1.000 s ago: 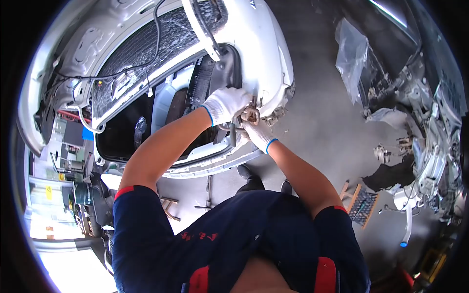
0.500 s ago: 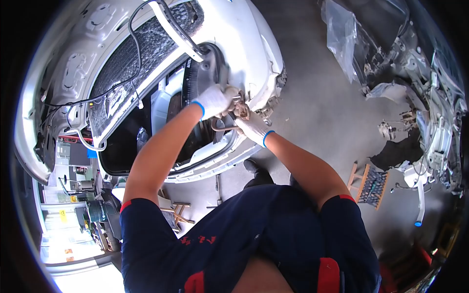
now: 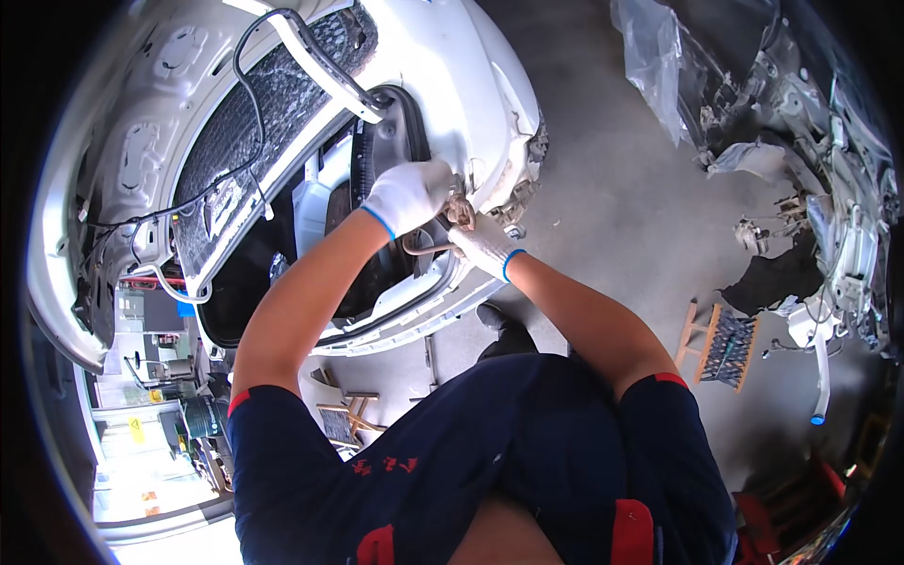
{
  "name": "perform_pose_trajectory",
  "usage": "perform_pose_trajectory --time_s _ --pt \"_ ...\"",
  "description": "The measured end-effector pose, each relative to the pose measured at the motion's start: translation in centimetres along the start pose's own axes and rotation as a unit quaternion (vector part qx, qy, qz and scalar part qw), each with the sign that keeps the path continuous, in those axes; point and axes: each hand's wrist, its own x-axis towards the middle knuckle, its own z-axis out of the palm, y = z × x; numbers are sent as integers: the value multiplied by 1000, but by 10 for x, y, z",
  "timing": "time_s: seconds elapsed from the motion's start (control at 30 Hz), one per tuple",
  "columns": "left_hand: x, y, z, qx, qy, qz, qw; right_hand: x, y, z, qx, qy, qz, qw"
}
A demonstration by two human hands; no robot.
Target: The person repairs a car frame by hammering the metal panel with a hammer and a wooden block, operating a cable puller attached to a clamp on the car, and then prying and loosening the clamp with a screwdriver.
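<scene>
My left hand [image 3: 407, 196], in a white knit glove with a blue cuff, is closed at the rear corner of a white car body [image 3: 443, 66]. Close to it, my right hand [image 3: 485, 247] in a matching glove is closed around a brown, rusty-looking metal piece [image 3: 460, 212]. The left fingertips reach the upper side of this piece and are partly hidden. A bent metal rod [image 3: 428, 250] curves out beside my right fingers, over the edge of the open trunk. Which part the piece grips cannot be made out.
The raised trunk lid [image 3: 141, 151] with a hanging black cable [image 3: 254, 104] stands at left. Cracked rear glass [image 3: 273, 113] lies beyond the opening. Wooden folding stools [image 3: 725, 347] stand on the floor. Stripped car parts [image 3: 838, 226] and plastic sheeting [image 3: 650, 66] are at right.
My left hand has shifted slightly left and upward on the rusty piece. The right hand keeps its hold, and the view has tilted a little.
</scene>
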Motion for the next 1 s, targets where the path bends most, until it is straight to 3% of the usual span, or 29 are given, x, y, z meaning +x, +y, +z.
perform_pose_trajectory --time_s 0.03,0.07,0.13,0.17,0.2,0.23,0.27,0.3,0.33,0.37,0.4,0.43,0.53,0.57,0.6,0.67,0.7,0.73,0.77,0.8,0.87,0.93,0.97,1.0 --pt "-3 -6 6 159 46 132 977 14 18 9 41 14 0 999" --pt "-4 -9 11 156 82 148 973 38 52 26 83 27 1 996" --pt "-4 -17 23 145 159 178 960 44 64 31 36 29 -35 998" --pt "3 -35 30 0 91 150 985 44 68 25 -50 20 -74 996" --pt "7 -29 25 -135 46 25 989 32 49 17 -53 9 -44 998" --pt "9 -18 16 -265 -1 -102 959 19 27 9 -56 -2 -14 998" --pt "10 -11 9 -383 -48 -226 894 14 23 10 -43 3 -6 999" --pt "11 -11 5 -361 -48 -219 905 12 20 10 -30 9 0 1000" --pt "13 -24 13 -146 -41 -41 988 13 19 9 -17 16 5 1000" --pt "15 -37 21 96 46 113 988 15 18 9 -33 26 -5 999" --pt "6 -9 3 182 19 139 973 16 22 12 -48 34 -13 998" --pt "0 -6 4 237 55 189 951 20 29 16 -63 43 -21 997" --pt "3 -33 19 18 62 135 989 40 58 23 -113 29 -97 988" --pt "8 -35 29 -132 81 25 988 44 65 24 -117 31 -107 987" --pt "11 -7 2 -367 -62 -253 893 39 62 23 -110 34 -98 988" --pt "15 -2 -6 -399 -90 -274 871 26 46 19 -86 45 -63 993" --pt "12 -5 -4 -200 9 -61 978 25 40 17 -69 53 -38 995" --pt "6 -7 -2 20 104 157 982 25 38 17 -45 51 -19 998" --pt "4 -11 -5 147 30 200 968 23 35 18 -19 48 1 999" --pt "0 -2 -5 194 62 224 953 26 38 21 6 45 20 999" --pt "2 -15 8 139 34 146 979 30 44 25 -30 46 -15 998" --pt "0 -11 6 -92 57 55 993 28 45 20 -65 54 -49 995" --pt "5 -7 4 -403 -48 -231 885 32 53 22 -94 42 -70 992" --pt "8 -4 0 -402 -56 -235 883 35 59 24 -122 32 -93 988"
